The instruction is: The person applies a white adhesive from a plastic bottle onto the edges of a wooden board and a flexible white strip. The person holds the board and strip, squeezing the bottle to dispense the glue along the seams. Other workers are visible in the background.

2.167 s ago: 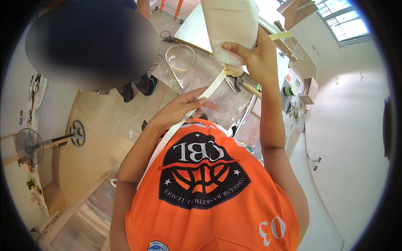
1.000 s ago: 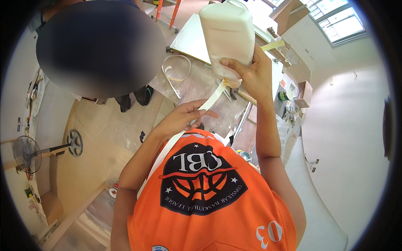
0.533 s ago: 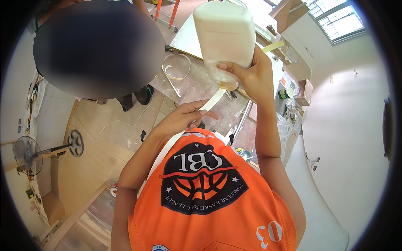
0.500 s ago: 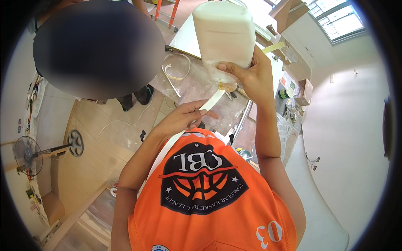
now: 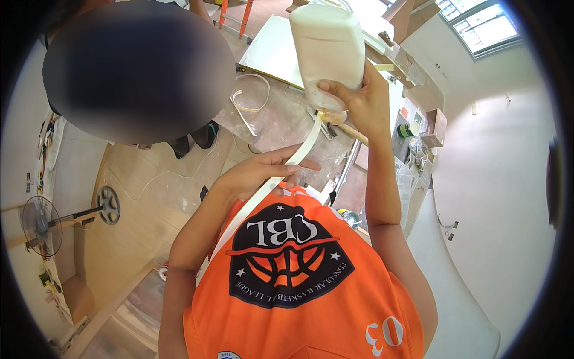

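Note:
My right hand (image 5: pixel 365 103) is wrapped round a white plastic bottle (image 5: pixel 329 51), which it holds upside down with its mouth pointing down. The bottle's neck is crusted with yellowish residue and meets the upper end of a pale, narrow edging strip (image 5: pixel 311 136). Lower down, the strip crosses the fingers of my left hand (image 5: pixel 258 172), which supports it lightly with some fingers stretched out. From there it runs down along the left side of my orange shirt (image 5: pixel 293 251). Part of the strip beyond the bottle is hidden behind my right hand.
A co-worker in dark clothing (image 5: pixel 140 72) stands at the upper left. Ahead is a dusty work surface (image 5: pixel 287 119) with a curled strip (image 5: pixel 245 107) and white panels (image 5: pixel 272 51). An orange ladder (image 5: pixel 235 17) stands behind; a fan (image 5: pixel 42 224) is far left, a green-white can (image 5: pixel 409 129) right.
The bottle and my right hand have shifted slightly right and down along with the strip's upper end. My left fingers have loosened and stretched out under the strip.

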{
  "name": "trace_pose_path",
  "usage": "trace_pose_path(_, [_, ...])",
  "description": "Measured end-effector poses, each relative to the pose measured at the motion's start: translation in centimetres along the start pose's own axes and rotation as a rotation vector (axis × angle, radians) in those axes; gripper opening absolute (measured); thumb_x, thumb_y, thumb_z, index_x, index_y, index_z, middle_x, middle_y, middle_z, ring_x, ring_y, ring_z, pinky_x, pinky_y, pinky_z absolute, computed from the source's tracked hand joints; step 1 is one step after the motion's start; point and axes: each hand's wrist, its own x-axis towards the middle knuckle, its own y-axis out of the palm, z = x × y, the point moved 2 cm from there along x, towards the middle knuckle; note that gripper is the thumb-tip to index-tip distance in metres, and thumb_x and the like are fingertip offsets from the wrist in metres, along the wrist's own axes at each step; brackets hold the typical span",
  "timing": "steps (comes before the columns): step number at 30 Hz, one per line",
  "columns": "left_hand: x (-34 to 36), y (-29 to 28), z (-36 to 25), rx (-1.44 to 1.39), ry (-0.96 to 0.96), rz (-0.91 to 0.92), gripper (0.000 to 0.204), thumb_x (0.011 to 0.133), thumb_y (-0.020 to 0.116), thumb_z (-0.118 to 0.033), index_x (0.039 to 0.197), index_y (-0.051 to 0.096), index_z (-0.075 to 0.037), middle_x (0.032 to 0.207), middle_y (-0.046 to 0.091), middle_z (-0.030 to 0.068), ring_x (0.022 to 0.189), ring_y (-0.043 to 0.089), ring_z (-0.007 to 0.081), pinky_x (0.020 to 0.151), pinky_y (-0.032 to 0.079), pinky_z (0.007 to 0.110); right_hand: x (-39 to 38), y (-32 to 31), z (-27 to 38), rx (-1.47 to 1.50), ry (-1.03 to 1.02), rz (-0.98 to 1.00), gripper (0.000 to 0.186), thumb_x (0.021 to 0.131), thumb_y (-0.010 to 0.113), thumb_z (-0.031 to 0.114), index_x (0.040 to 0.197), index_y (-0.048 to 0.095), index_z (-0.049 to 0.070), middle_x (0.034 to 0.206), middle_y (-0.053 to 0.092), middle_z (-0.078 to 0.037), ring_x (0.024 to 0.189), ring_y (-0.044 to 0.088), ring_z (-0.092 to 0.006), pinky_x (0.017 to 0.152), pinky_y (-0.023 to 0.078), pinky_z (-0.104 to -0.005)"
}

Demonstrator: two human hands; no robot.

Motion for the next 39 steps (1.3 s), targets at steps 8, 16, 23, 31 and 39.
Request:
trace_pose_path(8, [0.0,-0.1,-0.3,0.194,0.014,-0.103,0.049,0.107,0.049,-0.015,0.154,0.037,-0.004,0.138,0.062,0.0137,0.066,0.051,0.0059,0.050,0.038,0.018,-1.3,-0.9,1.3,0.120,0.037,-0.003,0.054,0.075,0.087,0.012,0.123,0.067,-0.003,0.106,0.077,-0.015,0.096,0.074,-0.0215,0.087,0.057,-0.0355])
trace_pose_path(16, [1.5,-1.9,1.2,0.281,0.007,-0.250,0.033,0.107,0.047,-0.014,0.138,0.049,-0.003,0.131,0.068,0.0101,0.067,0.057,0.0073,0.055,0.046,0.021,-1.3,-2.1,2.3,0.255,0.006,-0.006,0.052,0.077,0.086,0.007,0.122,0.065,-0.005,0.108,0.076,-0.016,0.096,0.074,-0.0198,0.088,0.058,-0.0337])
trace_pose_path(23, [1.8,-2.0,1.2,0.328,-0.018,-0.251,0.033,0.107,0.048,-0.016,0.136,0.054,-0.001,0.130,0.068,0.0090,0.073,0.063,0.0095,0.064,0.056,0.024,-0.5,0.6,0.4,0.110,-0.031,-0.054,0.052,0.076,0.086,0.011,0.122,0.066,-0.003,0.105,0.077,-0.016,0.095,0.074,-0.0215,0.085,0.057,-0.0358])
trace_pose_path(31, [1.2,-1.4,0.4,0.086,-0.024,-0.142,0.041,0.106,0.047,-0.013,0.144,0.048,0.001,0.138,0.063,0.0129,0.081,0.061,0.0092,0.066,0.059,0.021,-0.3,2.0,-0.6,0.057,0.018,-0.035,0.053,0.077,0.086,0.015,0.123,0.066,-0.003,0.103,0.077,-0.018,0.093,0.076,-0.0242,0.084,0.057,-0.0360])
trace_pose_path(39, [1.9,-2.4,1.4,0.307,0.007,-0.238,0.049,0.106,0.050,-0.014,0.153,0.039,-0.006,0.128,0.068,0.0110,0.067,0.054,0.0079,0.055,0.048,0.020,0.4,2.3,-2.3,0.060,-0.035,0.066,0.054,0.077,0.086,0.015,0.124,0.066,-0.004,0.104,0.077,-0.017,0.095,0.075,-0.0236,0.086,0.056,-0.0359])
